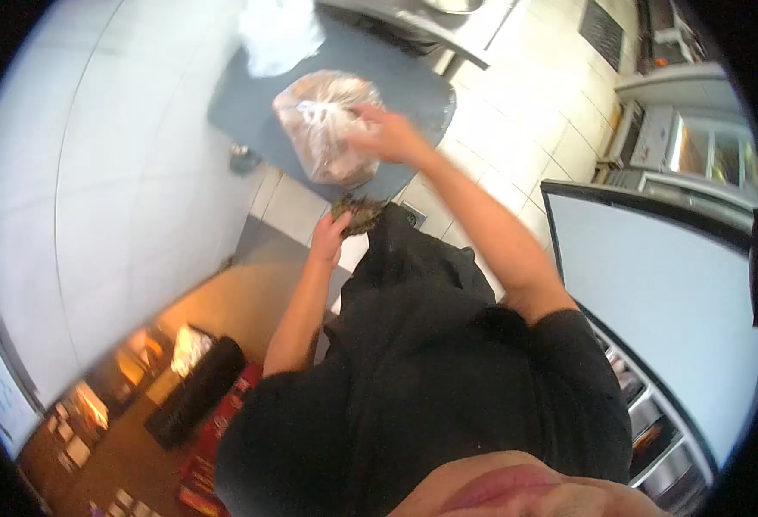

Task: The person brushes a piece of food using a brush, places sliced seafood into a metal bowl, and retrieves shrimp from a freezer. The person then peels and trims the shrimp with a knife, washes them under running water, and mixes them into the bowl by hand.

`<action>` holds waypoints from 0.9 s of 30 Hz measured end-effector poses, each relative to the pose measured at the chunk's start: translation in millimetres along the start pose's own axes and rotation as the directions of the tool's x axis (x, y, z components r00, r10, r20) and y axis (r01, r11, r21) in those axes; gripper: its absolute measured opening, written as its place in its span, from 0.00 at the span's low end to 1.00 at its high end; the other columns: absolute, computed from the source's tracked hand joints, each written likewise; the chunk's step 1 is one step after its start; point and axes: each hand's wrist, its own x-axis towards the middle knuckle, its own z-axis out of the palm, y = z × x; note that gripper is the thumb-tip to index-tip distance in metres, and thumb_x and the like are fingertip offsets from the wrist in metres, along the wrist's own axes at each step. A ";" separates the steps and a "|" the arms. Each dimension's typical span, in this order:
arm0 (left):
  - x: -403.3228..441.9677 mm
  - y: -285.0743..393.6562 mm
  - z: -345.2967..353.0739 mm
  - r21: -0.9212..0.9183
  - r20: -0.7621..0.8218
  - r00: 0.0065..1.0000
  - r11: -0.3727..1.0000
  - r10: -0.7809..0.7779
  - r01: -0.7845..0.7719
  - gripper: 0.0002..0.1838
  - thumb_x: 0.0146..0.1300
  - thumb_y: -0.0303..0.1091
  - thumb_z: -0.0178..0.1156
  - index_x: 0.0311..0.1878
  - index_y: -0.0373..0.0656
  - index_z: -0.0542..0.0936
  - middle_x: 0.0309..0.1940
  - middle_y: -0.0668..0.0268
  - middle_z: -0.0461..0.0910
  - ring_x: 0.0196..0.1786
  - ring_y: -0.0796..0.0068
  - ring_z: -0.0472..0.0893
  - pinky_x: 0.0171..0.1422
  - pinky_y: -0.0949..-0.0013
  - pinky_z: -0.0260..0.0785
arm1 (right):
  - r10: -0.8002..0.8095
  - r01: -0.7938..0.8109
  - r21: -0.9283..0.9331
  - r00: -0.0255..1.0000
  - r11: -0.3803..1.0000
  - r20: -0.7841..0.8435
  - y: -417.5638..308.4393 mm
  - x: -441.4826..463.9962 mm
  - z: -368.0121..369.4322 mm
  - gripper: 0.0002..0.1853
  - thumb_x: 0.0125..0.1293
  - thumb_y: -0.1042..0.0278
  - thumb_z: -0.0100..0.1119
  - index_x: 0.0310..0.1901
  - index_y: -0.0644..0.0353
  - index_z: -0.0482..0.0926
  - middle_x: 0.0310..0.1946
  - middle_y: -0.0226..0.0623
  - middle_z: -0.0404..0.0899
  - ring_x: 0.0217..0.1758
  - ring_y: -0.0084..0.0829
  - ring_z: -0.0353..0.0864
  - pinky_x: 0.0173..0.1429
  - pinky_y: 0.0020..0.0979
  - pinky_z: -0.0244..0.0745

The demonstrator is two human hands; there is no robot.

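So the person's left hand [331, 237] has its fingers closed around a ragged, brownish-green leafy clump [363, 215], held just in front of a blue-grey flat tabletop [422, 84]. The right hand [389, 136] is up at the bulging, see-through plastic bag [323, 146] sitting on that tabletop, fingers reaching over its gathered top, but it's kinda blurry so can't tell if they're actually gripping it. A crumpled whitish plastic bag [280, 36] lies just beyond.

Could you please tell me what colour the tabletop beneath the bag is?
The tabletop is blue-grey, clearest in the head view.
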 end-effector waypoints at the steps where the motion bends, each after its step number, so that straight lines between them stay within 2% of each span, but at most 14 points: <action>1: -6.8 4.2 -1.0 -0.014 -0.019 1.000 1.000 0.006 -0.006 0.18 0.68 0.31 0.57 0.58 0.32 0.73 0.53 0.61 0.79 0.55 0.69 0.78 0.62 0.64 0.68 | -0.216 0.139 -0.277 0.938 0.951 -0.272 44.6 44.8 73.0 0.37 0.55 0.46 0.67 0.60 0.64 0.71 0.53 0.52 0.79 0.57 0.46 0.78 0.58 0.42 0.73; 3: -22.5 10.3 -7.9 0.006 -0.048 0.999 1.000 0.015 -0.014 0.18 0.67 0.30 0.56 0.58 0.33 0.73 0.53 0.60 0.78 0.55 0.68 0.77 0.62 0.63 0.68 | 0.124 -0.182 -0.198 0.954 0.963 -0.272 -7.3 47.6 80.0 0.28 0.55 0.55 0.65 0.51 0.66 0.72 0.45 0.53 0.81 0.50 0.51 0.80 0.54 0.44 0.75; 4: -29.5 13.0 -13.9 0.043 -0.054 0.998 0.999 0.015 -0.013 0.18 0.67 0.30 0.56 0.58 0.33 0.73 0.54 0.60 0.78 0.55 0.67 0.77 0.63 0.62 0.67 | 0.132 -0.184 -0.187 0.957 0.965 -0.259 -7.4 49.1 80.1 0.25 0.54 0.57 0.64 0.48 0.66 0.73 0.42 0.53 0.81 0.48 0.51 0.80 0.52 0.45 0.75; 6: -40.3 7.7 -28.2 -0.024 -0.069 0.997 0.999 0.028 -0.030 0.18 0.67 0.31 0.57 0.58 0.33 0.72 0.54 0.60 0.77 0.55 0.66 0.77 0.63 0.61 0.67 | 0.153 -0.193 -0.171 0.963 0.966 -0.222 -2.8 46.8 82.8 0.19 0.52 0.63 0.62 0.43 0.65 0.73 0.37 0.52 0.81 0.44 0.53 0.81 0.48 0.47 0.75; 9: -49.3 -5.4 -50.6 -0.117 -0.090 0.996 0.993 0.013 -0.023 0.19 0.67 0.32 0.57 0.58 0.33 0.71 0.54 0.59 0.77 0.57 0.64 0.76 0.63 0.59 0.67 | 0.088 -0.101 -0.045 0.971 0.994 -0.221 10.7 41.3 76.6 0.15 0.49 0.67 0.59 0.38 0.66 0.76 0.33 0.52 0.81 0.40 0.53 0.81 0.46 0.47 0.75; 11: -56.9 1.5 -54.6 -0.127 -0.101 0.995 0.992 0.003 -0.016 0.20 0.67 0.33 0.57 0.59 0.32 0.71 0.55 0.57 0.76 0.58 0.63 0.76 0.64 0.58 0.66 | 0.046 -0.054 -0.062 0.990 0.997 -0.131 4.8 26.7 61.5 0.13 0.48 0.64 0.59 0.31 0.66 0.78 0.33 0.53 0.81 0.38 0.51 0.81 0.45 0.47 0.74; 13: -63.0 16.1 -48.7 -0.080 -0.088 0.996 0.997 -0.019 0.012 0.21 0.68 0.34 0.56 0.60 0.32 0.70 0.56 0.56 0.76 0.58 0.61 0.75 0.65 0.55 0.65 | -0.199 0.188 -0.065 0.915 0.980 -0.351 84.3 43.5 120.4 0.12 0.48 0.64 0.57 0.28 0.66 0.79 0.31 0.54 0.81 0.36 0.51 0.81 0.45 0.46 0.74; 15: -57.8 26.1 -62.8 -0.053 0.093 0.994 0.997 -0.060 0.065 0.23 0.69 0.37 0.54 0.61 0.31 0.70 0.57 0.54 0.75 0.59 0.59 0.75 0.66 0.52 0.63 | 0.040 -0.027 0.038 0.924 0.999 -0.382 52.1 -10.4 96.5 0.12 0.51 0.65 0.56 0.30 0.66 0.80 0.30 0.55 0.80 0.35 0.52 0.80 0.45 0.46 0.74; 17: -61.1 37.7 -66.6 -0.027 0.099 0.989 0.993 -0.111 0.114 0.24 0.70 0.39 0.54 0.62 0.31 0.69 0.59 0.54 0.74 0.60 0.58 0.74 0.67 0.51 0.63 | 0.347 -0.201 0.421 0.887 0.884 -0.306 8.3 -92.4 47.2 0.11 0.53 0.66 0.54 0.31 0.67 0.79 0.29 0.56 0.80 0.35 0.52 0.80 0.45 0.45 0.73; 20: -70.7 57.9 -45.8 0.113 0.100 0.987 0.987 -0.127 0.116 0.25 0.69 0.40 0.54 0.63 0.32 0.69 0.59 0.54 0.74 0.62 0.57 0.73 0.67 0.51 0.63 | 0.351 -0.160 0.446 0.851 0.881 -0.389 39.1 -164.9 44.3 0.11 0.54 0.66 0.54 0.32 0.66 0.80 0.30 0.57 0.79 0.35 0.52 0.80 0.44 0.44 0.73; 23: -59.1 63.7 -44.1 0.216 0.214 0.962 0.968 -0.172 0.125 0.25 0.70 0.40 0.54 0.63 0.33 0.69 0.59 0.54 0.75 0.63 0.57 0.74 0.67 0.52 0.64 | 0.588 -0.309 0.551 0.671 0.775 -0.451 71.6 -251.2 33.8 0.11 0.56 0.65 0.58 0.35 0.64 0.82 0.27 0.46 0.81 0.32 0.33 0.80 0.40 0.39 0.73; 25: -49.3 57.1 -22.7 0.295 0.242 0.951 0.949 -0.190 0.114 0.24 0.70 0.40 0.54 0.62 0.33 0.69 0.59 0.54 0.75 0.62 0.57 0.74 0.67 0.52 0.66 | 0.688 -0.324 0.637 0.545 0.699 -0.479 108.6 -325.9 16.7 0.10 0.57 0.65 0.59 0.34 0.63 0.82 0.26 0.38 0.81 0.33 0.25 0.77 0.38 0.35 0.73; 26: -49.8 55.4 -8.7 0.333 0.257 0.947 0.938 -0.192 0.100 0.24 0.70 0.40 0.54 0.62 0.33 0.69 0.59 0.54 0.75 0.62 0.57 0.74 0.66 0.52 0.67 | 0.755 -0.373 0.659 0.390 0.653 -0.527 138.7 -359.1 18.8 0.09 0.56 0.67 0.60 0.33 0.63 0.83 0.26 0.34 0.81 0.32 0.24 0.76 0.37 0.33 0.72; 27: -58.9 51.4 12.3 0.345 0.302 0.938 0.937 -0.169 0.058 0.23 0.70 0.39 0.54 0.62 0.34 0.69 0.59 0.54 0.75 0.61 0.57 0.75 0.66 0.52 0.68 | 0.801 -0.209 0.784 0.304 0.585 -0.516 176.0 -397.4 29.8 0.08 0.55 0.68 0.60 0.33 0.62 0.83 0.26 0.30 0.80 0.31 0.23 0.75 0.37 0.32 0.73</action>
